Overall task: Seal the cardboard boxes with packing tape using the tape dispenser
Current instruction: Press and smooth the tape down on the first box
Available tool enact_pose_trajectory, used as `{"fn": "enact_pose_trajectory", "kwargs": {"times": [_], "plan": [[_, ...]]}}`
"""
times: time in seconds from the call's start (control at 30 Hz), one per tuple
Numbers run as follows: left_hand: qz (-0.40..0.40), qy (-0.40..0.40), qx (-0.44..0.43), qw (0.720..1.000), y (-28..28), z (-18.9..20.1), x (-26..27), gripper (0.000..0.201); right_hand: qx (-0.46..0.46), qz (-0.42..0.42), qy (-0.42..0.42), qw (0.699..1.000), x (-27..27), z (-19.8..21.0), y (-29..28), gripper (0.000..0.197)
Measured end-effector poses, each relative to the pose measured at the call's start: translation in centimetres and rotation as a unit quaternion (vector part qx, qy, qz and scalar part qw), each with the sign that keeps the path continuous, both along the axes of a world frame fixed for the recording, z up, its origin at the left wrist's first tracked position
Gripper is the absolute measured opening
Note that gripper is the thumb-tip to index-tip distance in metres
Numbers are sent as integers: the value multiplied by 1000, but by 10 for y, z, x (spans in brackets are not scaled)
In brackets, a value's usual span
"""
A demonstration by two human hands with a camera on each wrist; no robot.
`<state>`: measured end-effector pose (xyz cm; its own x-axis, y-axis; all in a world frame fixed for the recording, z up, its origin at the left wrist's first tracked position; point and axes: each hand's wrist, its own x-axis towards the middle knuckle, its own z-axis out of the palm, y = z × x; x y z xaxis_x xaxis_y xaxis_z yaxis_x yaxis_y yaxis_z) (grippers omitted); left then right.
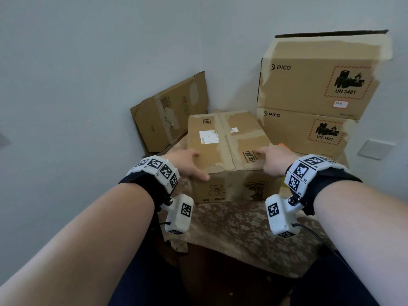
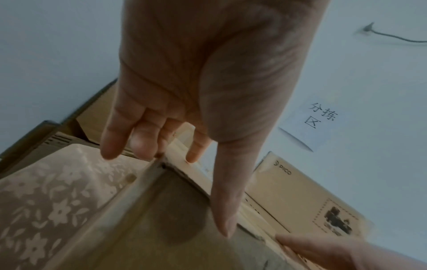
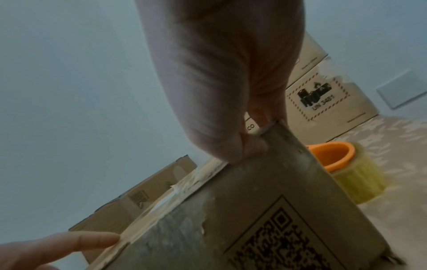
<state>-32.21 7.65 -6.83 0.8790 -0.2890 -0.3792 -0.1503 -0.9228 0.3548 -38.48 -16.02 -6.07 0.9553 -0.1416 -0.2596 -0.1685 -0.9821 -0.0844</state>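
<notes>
A worn cardboard box with closed top flaps stands on the floral tablecloth in front of me. My left hand rests on its near left corner. The thumb lies straight along the front top edge and the fingers hang fairly straight over the corner. My right hand grips the near right corner, thumb on the top edge and fingers curled round the side. A roll of yellowish tape on an orange core sits on the cloth just right of the box; only an orange sliver shows in the head view.
Two PICO cartons are stacked at the back right, close to the box. Another carton leans on the wall at the back left. The tablecloth runs to the near table edge. A paper sign hangs on the wall.
</notes>
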Motion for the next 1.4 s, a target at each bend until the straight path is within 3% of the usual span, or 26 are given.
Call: {"fn": "enact_pose_trajectory", "kwargs": {"times": [0.23, 0.43, 0.53, 0.83, 1.13, 1.3, 1.4], "plan": [[-2, -94, 98, 991, -16, 2, -6, 87, 20, -3, 26, 999, 8, -9, 1, 71], [-186, -82, 81, 976, -46, -6, -4, 96, 33, -28, 75, 996, 12, -20, 1, 80], [-226, -92, 106, 964, -64, -15, -7, 91, 43, -37, 73, 996, 12, -21, 2, 86], [-188, -75, 129, 971, -87, -21, 8, 92, 37, -20, 80, 996, 17, -21, 1, 89], [-166, -97, 144, 971, -98, -33, 29, 113, 34, 7, 51, 998, 27, -28, -7, 89], [-154, -110, 136, 972, -100, -36, 35, 112, 110, 19, -34, 993, 36, -39, -25, 93], [-151, -111, 137, 973, -100, -38, 36, 111, 181, -30, -83, 980, 33, -49, -37, 104]]}}
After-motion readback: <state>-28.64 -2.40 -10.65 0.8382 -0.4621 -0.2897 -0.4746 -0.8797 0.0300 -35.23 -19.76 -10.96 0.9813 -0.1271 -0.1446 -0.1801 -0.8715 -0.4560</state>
